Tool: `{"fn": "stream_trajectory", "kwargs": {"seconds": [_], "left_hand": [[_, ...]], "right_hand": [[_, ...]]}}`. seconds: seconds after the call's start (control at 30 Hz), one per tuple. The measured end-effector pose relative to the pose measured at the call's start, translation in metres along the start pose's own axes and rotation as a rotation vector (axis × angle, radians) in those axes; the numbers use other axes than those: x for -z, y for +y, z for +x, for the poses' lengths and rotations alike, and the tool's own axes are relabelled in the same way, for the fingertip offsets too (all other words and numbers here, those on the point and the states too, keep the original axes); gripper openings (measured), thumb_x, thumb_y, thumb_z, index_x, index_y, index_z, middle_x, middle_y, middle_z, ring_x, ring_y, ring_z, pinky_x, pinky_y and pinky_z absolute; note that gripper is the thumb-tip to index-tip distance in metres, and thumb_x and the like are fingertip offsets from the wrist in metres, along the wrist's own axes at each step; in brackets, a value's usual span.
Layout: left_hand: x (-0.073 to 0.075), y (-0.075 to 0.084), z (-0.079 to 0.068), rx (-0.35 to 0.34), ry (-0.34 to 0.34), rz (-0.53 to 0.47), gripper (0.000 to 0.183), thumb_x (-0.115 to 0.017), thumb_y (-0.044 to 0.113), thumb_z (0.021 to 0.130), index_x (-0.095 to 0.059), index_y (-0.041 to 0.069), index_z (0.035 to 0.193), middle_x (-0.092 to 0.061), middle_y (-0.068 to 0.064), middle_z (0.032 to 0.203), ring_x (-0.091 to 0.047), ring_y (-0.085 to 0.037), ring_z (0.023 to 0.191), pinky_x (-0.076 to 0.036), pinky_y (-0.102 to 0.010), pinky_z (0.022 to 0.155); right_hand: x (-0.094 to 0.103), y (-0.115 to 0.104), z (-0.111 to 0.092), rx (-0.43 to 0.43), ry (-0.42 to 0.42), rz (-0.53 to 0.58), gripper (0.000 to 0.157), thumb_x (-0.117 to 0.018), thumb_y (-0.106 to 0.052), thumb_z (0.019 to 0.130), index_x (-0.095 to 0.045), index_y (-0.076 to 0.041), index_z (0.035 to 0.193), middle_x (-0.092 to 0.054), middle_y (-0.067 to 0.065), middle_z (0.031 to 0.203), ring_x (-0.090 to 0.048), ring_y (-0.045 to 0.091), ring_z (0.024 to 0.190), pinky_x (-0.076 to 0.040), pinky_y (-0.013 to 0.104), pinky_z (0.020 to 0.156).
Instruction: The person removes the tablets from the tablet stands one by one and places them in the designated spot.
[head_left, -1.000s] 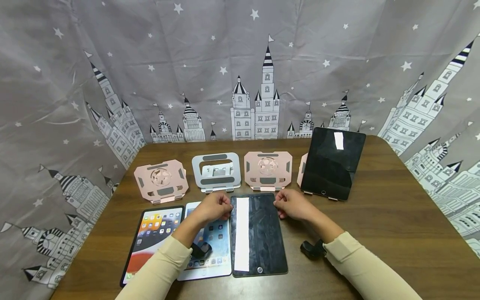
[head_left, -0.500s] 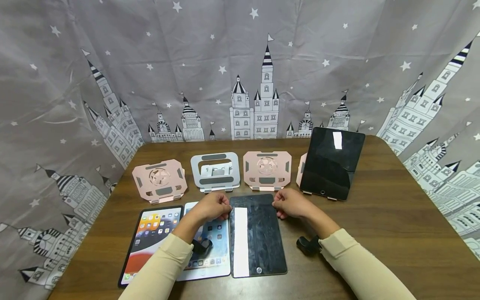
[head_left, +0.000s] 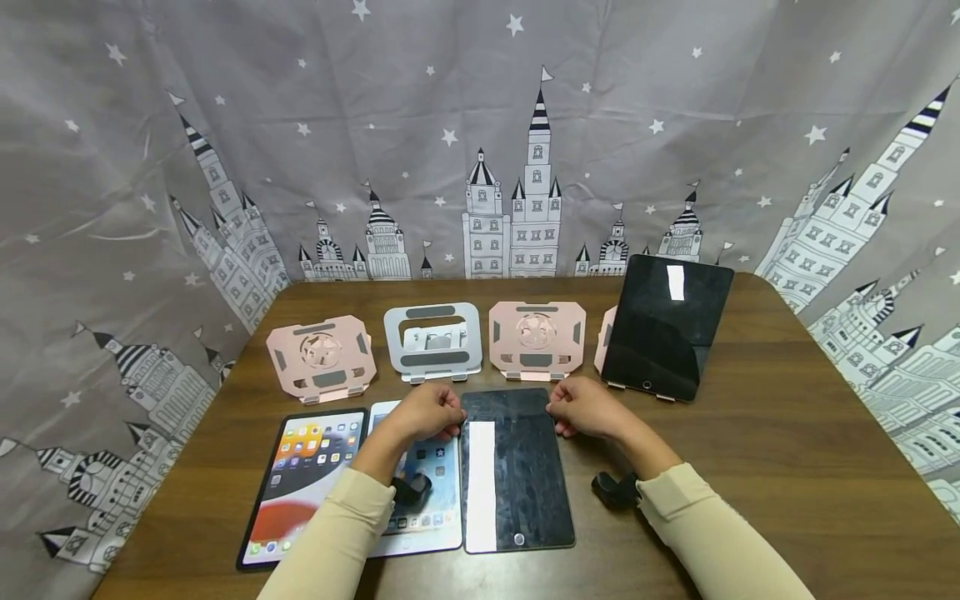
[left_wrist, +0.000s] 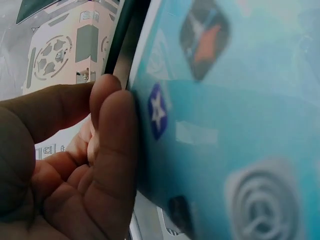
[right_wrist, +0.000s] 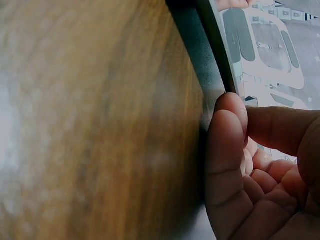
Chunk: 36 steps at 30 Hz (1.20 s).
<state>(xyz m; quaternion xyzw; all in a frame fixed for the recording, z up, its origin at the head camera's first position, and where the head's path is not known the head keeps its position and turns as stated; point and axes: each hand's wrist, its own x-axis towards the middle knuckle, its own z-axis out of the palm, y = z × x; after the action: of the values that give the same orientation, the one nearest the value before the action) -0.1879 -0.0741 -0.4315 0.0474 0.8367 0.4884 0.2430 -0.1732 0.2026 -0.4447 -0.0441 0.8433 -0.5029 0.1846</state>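
A black tablet (head_left: 528,467) with a round home button lies at the middle of the wooden table, a bright white strip reflected on its screen. My left hand (head_left: 429,412) pinches its left edge near the far corner, thumb against fingers. Opposite it, my right hand (head_left: 587,407) pinches the right edge. The right wrist view has the tablet's dark edge (right_wrist: 217,50) right at the thumb and fingertip. Under my left forearm lies a white tablet (head_left: 442,500) with its screen lit; its icons fill much of the left wrist view.
Farther left is another lit tablet (head_left: 296,492) with a black border. Behind stand a pink tablet stand (head_left: 288,354), a white one (head_left: 471,342) and a second pink one (head_left: 501,329). At right, a black tablet (head_left: 667,333) leans upright on a pink stand (head_left: 604,333).
The white reflection on the black tablet's screen has slid toward its near edge. Both hands keep their grip at its far corners.
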Motion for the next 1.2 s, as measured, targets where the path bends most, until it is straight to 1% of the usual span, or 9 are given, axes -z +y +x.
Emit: {"fn": "stream_trajectory", "kwargs": {"seconds": [0.2,0.37,0.67,1.0,1.2], "left_hand": [[-0.0014,-0.0003,-0.0001,0.019,0.020,-0.024,0.011,-0.064,-0.001,0.093,-0.057,0.002,0.084,-0.062,-0.011,0.075,-0.060,-0.015,0.060,-0.055,-0.027,0.055],[-0.0019,-0.0011,-0.0005,0.031,0.028,-0.022,0.011,-0.064,-0.001,0.092,-0.057,0.002,0.084,-0.062,-0.011,0.076,-0.060,-0.015,0.060,-0.055,-0.027,0.054],[-0.0037,-0.0010,0.0007,0.029,0.036,-0.013,0.011,-0.063,-0.001,0.092,-0.057,0.002,0.084,-0.062,-0.011,0.077,-0.060,-0.015,0.060,-0.055,-0.027,0.055],[-0.0048,-0.0002,0.0020,0.037,0.050,-0.007,0.012,-0.064,-0.001,0.092,-0.057,0.002,0.083,-0.062,-0.011,0.076,-0.060,-0.016,0.059,-0.055,-0.027,0.055],[-0.0053,-0.0006,0.0015,0.035,0.057,0.011,0.011,-0.065,0.000,0.092,-0.057,0.003,0.084,-0.062,-0.011,0.078,-0.061,-0.017,0.062,-0.055,-0.028,0.056]], "right_hand": [[-0.0016,-0.0010,-0.0014,0.019,0.016,-0.030,0.008,-0.060,0.000,0.093,-0.057,0.002,0.086,-0.059,0.007,0.063,-0.059,0.012,0.054,-0.052,0.025,0.051],[-0.0033,-0.0033,-0.0021,0.026,0.022,-0.045,0.009,-0.060,0.000,0.093,-0.057,0.001,0.085,-0.058,0.006,0.063,-0.059,0.011,0.054,-0.052,0.025,0.051],[-0.0030,-0.0031,-0.0027,0.028,0.025,-0.077,0.009,-0.061,-0.001,0.093,-0.056,0.000,0.085,-0.057,0.006,0.067,-0.058,0.012,0.055,-0.051,0.025,0.051],[-0.0027,-0.0028,-0.0038,0.037,0.031,-0.080,0.010,-0.061,0.000,0.093,-0.055,0.000,0.084,-0.056,0.006,0.068,-0.058,0.012,0.055,-0.052,0.026,0.052],[-0.0034,-0.0019,-0.0034,0.024,0.036,-0.072,0.010,-0.061,0.000,0.093,-0.055,-0.001,0.084,-0.056,0.005,0.068,-0.058,0.012,0.055,-0.051,0.026,0.051]]}}
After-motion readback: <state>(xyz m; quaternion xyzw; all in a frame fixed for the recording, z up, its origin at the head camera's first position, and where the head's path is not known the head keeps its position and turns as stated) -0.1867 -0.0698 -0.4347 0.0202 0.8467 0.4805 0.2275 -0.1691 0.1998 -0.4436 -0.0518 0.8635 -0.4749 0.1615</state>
